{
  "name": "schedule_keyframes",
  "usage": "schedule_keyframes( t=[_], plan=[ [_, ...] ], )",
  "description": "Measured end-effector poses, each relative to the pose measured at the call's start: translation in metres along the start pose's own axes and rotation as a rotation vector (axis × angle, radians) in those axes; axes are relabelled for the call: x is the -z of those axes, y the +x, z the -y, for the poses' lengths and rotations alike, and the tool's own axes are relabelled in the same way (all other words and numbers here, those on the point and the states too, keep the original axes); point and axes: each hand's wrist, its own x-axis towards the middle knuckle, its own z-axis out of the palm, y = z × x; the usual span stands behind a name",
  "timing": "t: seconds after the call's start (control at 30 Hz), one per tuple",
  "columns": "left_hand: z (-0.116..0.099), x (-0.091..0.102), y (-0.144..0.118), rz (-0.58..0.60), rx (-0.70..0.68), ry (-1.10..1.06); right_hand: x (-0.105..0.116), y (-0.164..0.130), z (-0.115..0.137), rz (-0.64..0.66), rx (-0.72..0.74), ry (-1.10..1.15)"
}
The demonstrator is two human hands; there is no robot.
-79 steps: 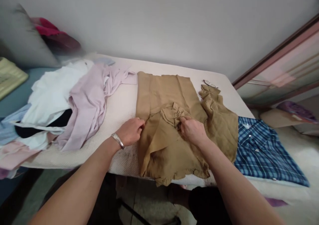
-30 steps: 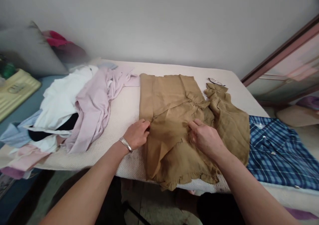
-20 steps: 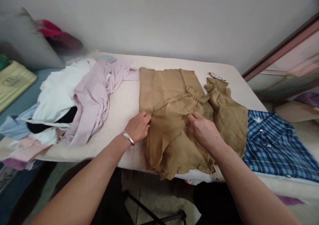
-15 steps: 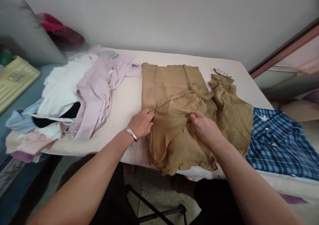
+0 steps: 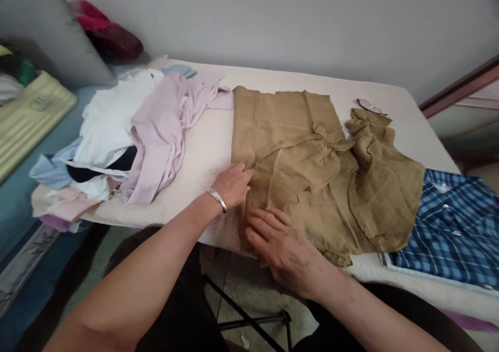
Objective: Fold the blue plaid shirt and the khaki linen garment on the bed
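Observation:
A mustard-brown blouse (image 5: 288, 115) lies partly folded on the padded surface, one gathered sleeve across its middle and more loose, crumpled cloth at its right. My left hand (image 5: 233, 184), with a silver bracelet at the wrist, has its fingers closed on the blouse's left edge. Lower down, my right hand (image 5: 278, 245) rests with its fingers stretched out on the cloth near the front edge. The palm covers part of the lower hem.
A lilac garment (image 5: 159, 128) and a white garment (image 5: 113, 118) are heaped at the left with other clothes. Glasses (image 5: 371, 106) lie near the back right. A blue plaid shirt (image 5: 456, 227) lies at the right. The wall (image 5: 273, 24) rises behind.
My right hand has let go of the middle of the blouse and moved left and nearer, onto its lower left part. The lower cloth is flatter. My left hand keeps its place.

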Motion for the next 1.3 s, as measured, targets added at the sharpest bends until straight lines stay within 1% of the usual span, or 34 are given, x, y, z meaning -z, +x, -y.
schedule_keyframes(
  t=[0.07, 0.17, 0.33, 0.4, 0.53, 0.6, 0.73, 0.83, 0.93, 1.03, 1.13, 1.3],
  plan=[
    [0.001, -0.001, 0.000, -0.004, -0.005, -0.001, -0.012, 0.006, 0.009, 0.013, 0.019, -0.055],
    [0.001, 0.000, 0.001, -0.001, -0.005, -0.019, -0.029, 0.013, 0.011, 0.014, 0.062, -0.149],
    [0.004, 0.008, 0.000, 0.003, 0.014, -0.086, -0.043, 0.017, 0.010, -0.079, 0.192, -0.259],
    [0.006, 0.011, 0.000, -0.007, 0.023, -0.117, -0.044, 0.015, 0.011, -0.094, 0.212, -0.247],
    [0.012, 0.012, 0.001, -0.053, 0.050, -0.151, -0.036, 0.010, 0.012, -0.135, 0.180, -0.220],
    [0.014, 0.012, 0.001, -0.090, 0.077, -0.149, -0.032, 0.009, 0.012, -0.111, 0.146, -0.223],
    [0.015, 0.014, 0.002, -0.177, 0.123, -0.123, -0.030, 0.009, 0.012, -0.004, 0.055, -0.214],
    [0.014, 0.015, 0.003, -0.211, 0.137, -0.099, -0.031, 0.008, 0.012, -0.014, 0.035, -0.175],
    [0.014, 0.013, 0.003, -0.184, 0.117, -0.086, -0.034, 0.008, 0.010, -0.011, 0.005, -0.145],
    [0.014, 0.008, 0.004, -0.132, 0.096, -0.047, -0.039, 0.007, 0.010, -0.003, -0.011, -0.108],
    [0.015, 0.002, 0.003, -0.079, 0.087, -0.004, -0.044, 0.006, 0.011, -0.021, -0.024, -0.069],
    [0.016, 0.001, 0.003, -0.014, 0.099, 0.017, -0.050, 0.008, 0.015, 0.000, -0.067, -0.041]
  ],
)
